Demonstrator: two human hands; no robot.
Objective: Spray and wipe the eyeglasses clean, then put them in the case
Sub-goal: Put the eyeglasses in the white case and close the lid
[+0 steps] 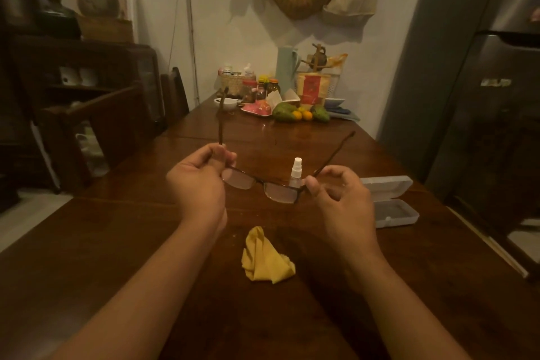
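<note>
I see the big brown table under both my hands. Next biggest is the case, and it lies open on the table just to the right of my right hand. Its lid is up and the inside looks bare, so it is ready for later

I hold the glasses up in the air, above the table, between my two hands. Both arms of the glasses are open and point away from me. My left hand is closed on the left corner of the glasses, with the fingers curled round the hinge. My right hand pinches the right corner with thumb and first finger, and the other fingers are loose and spread

The yellow cloth sits crumpled on the table, near me, below and between my hands. The little spray bottle stands upright on the table just past the glasses, close to my right thumb

I think the spraying comes next. To do it well I want to keep my fingers on the frame only, not on the glass. I should let one hand take the glasses firmly, then free the right hand for the bottle. I cannot tell if the glass is wet yet
</note>
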